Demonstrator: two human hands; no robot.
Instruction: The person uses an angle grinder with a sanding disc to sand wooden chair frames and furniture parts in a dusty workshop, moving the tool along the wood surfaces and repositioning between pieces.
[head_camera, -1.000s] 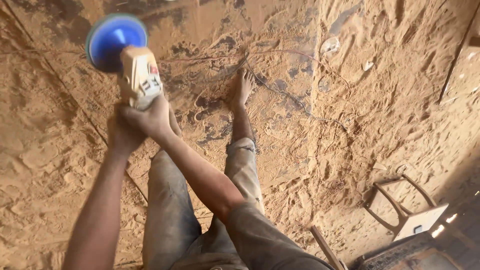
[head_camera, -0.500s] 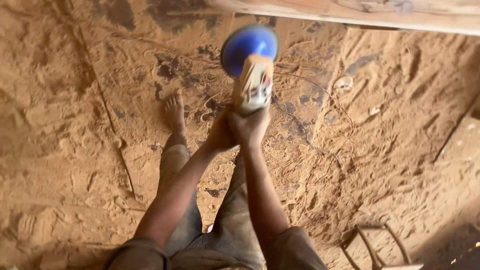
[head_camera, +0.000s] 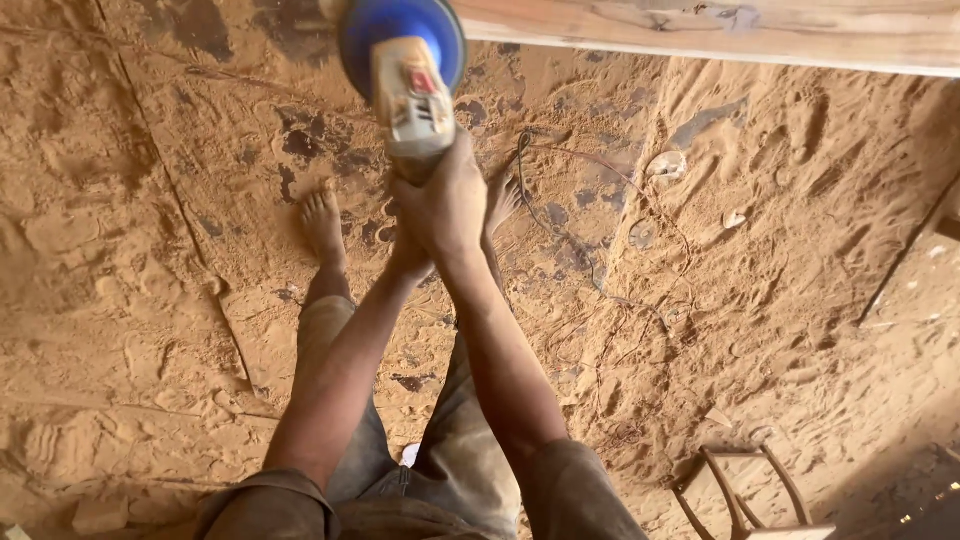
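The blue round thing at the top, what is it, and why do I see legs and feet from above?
The picture comes from a camera worn on a person's head, looking straight down. That is why you see their own arms, legs and bare feet below you.

The blue round thing is the disc of a hand-held power tool, probably a sander. Both hands grip its handle: the right hand sits on top, and the left hand is tucked underneath, mostly hidden.

A pale wooden plank runs across the top of the picture, beside the disc.

The ground is covered in orange-brown dust full of footprints. A thin cord snakes across it, and a small metal frame stands at the lower right.
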